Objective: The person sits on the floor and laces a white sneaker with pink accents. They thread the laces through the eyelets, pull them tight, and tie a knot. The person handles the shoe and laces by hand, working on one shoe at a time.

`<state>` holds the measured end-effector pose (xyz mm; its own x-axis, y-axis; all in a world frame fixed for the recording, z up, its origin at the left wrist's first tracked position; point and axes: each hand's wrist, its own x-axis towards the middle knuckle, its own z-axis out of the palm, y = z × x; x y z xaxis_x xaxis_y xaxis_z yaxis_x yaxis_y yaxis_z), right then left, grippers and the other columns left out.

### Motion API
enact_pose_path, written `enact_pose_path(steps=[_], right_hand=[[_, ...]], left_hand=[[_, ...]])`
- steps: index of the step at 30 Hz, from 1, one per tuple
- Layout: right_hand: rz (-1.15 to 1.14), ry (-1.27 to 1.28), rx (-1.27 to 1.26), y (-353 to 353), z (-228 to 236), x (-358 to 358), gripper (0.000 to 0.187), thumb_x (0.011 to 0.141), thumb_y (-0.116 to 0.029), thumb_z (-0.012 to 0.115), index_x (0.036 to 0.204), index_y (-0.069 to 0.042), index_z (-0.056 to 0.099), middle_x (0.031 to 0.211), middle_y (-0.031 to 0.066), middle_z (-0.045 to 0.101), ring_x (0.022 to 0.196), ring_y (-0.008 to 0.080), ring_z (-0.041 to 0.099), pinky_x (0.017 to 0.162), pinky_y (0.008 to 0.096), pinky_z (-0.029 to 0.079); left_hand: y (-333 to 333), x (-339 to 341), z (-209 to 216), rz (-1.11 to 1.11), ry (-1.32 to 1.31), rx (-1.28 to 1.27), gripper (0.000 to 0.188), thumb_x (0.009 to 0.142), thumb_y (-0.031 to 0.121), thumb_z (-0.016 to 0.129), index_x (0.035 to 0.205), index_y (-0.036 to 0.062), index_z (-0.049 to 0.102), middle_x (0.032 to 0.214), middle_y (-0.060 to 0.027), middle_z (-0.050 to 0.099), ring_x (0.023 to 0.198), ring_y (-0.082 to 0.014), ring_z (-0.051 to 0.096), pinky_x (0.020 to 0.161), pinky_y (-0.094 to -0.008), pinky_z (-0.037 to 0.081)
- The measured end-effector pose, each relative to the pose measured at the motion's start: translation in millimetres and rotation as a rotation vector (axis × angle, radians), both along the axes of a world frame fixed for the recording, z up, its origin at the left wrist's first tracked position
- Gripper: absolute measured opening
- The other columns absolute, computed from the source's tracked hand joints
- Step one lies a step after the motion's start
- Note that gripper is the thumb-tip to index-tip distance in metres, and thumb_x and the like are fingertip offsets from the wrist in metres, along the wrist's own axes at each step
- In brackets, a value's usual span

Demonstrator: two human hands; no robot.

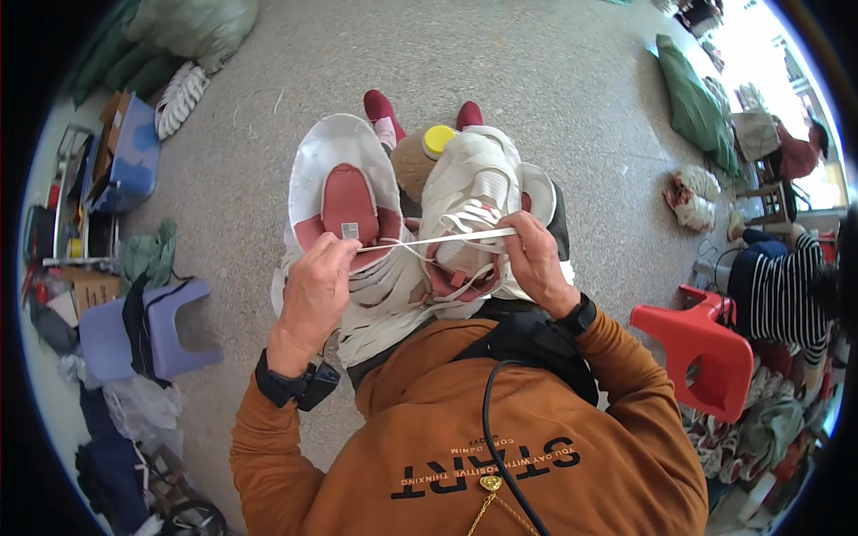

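A white shoelace is stretched nearly level between my two hands. My left hand pinches its left end, and my right hand grips the right end between thumb and fingers. Beneath it on my lap lies a pile of white shoe uppers; the one under the lace has loose, partly threaded laces and pinkish-red lining. Beside my left fingers an upper stands spread wide, its pinkish-red tongue facing up with a small white label. Parts of the pile are hidden under one another.
Beyond the pile is a jar with a yellow lid. A purple stool and blue bin stand left. On the right are a red stool, a person in stripes, and a green sack.
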<state>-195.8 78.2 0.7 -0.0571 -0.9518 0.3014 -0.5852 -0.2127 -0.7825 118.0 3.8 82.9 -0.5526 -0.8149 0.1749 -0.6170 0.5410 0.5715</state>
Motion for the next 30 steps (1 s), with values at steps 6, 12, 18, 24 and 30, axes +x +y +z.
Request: enact_pose_path(steps=[6, 12, 18, 24, 30], right_hand=[[-0.020, -0.120, 0.151, 0, 7, 3, 0.015, 0.101, -0.006, 0.048, 0.103, 0.001, 0.060, 0.090, 0.0124, 0.064, 0.083, 0.0237, 0.060, 0.076, 0.0337, 0.049], [-0.124, -0.028, 0.188, -8, 23, -12, 0.015, 0.100, -0.006, 0.051, 0.106, 0.001, 0.062, 0.091, 0.0054, 0.066, 0.084, 0.0131, 0.059, 0.078, 0.0292, 0.049], [0.105, 0.055, 0.013, 7, 54, 10, 0.021, 0.096, -0.001, 0.057, 0.117, 0.002, 0.060, 0.107, 0.0103, 0.066, 0.089, 0.0151, 0.062, 0.079, 0.0300, 0.051], [0.273, -0.530, 0.620, 13, 17, 53, 0.040, 0.101, -0.010, 0.055, 0.139, 0.001, 0.048, 0.125, 0.0091, 0.062, 0.101, 0.0145, 0.064, 0.078, 0.0272, 0.056], [0.129, -0.740, 0.851, 0, 36, 60, 0.041, 0.100, -0.013, 0.049, 0.139, -0.001, 0.049, 0.115, 0.0083, 0.065, 0.096, 0.0134, 0.065, 0.069, 0.0272, 0.053]], left_hand=[[-6, 15, -8, 0.108, -0.109, -0.328, 0.007, 0.091, 0.004, 0.063, 0.097, -0.0007, 0.063, 0.090, -0.0159, 0.061, 0.081, -0.0374, 0.063, 0.070, -0.0449, 0.050], [2, -44, -42, 0.085, 0.322, 0.045, 0.007, 0.091, 0.004, 0.065, 0.096, -0.0008, 0.065, 0.084, -0.0127, 0.063, 0.075, -0.0298, 0.063, 0.066, -0.0365, 0.049], [-7, -71, -69, 0.105, 0.442, 0.432, 0.010, 0.093, 0.005, 0.064, 0.098, -0.0038, 0.064, 0.080, -0.0133, 0.068, 0.070, -0.0188, 0.064, 0.065, -0.0327, 0.050], [-14, -82, -83, 0.107, 0.428, 0.383, 0.012, 0.094, 0.006, 0.063, 0.098, -0.0051, 0.063, 0.078, -0.0118, 0.068, 0.071, -0.0159, 0.062, 0.066, -0.0319, 0.050], [-17, -81, -89, 0.106, 0.449, 0.455, 0.011, 0.094, 0.005, 0.062, 0.097, -0.0048, 0.063, 0.078, -0.0121, 0.068, 0.070, -0.0162, 0.062, 0.067, -0.0330, 0.050]])
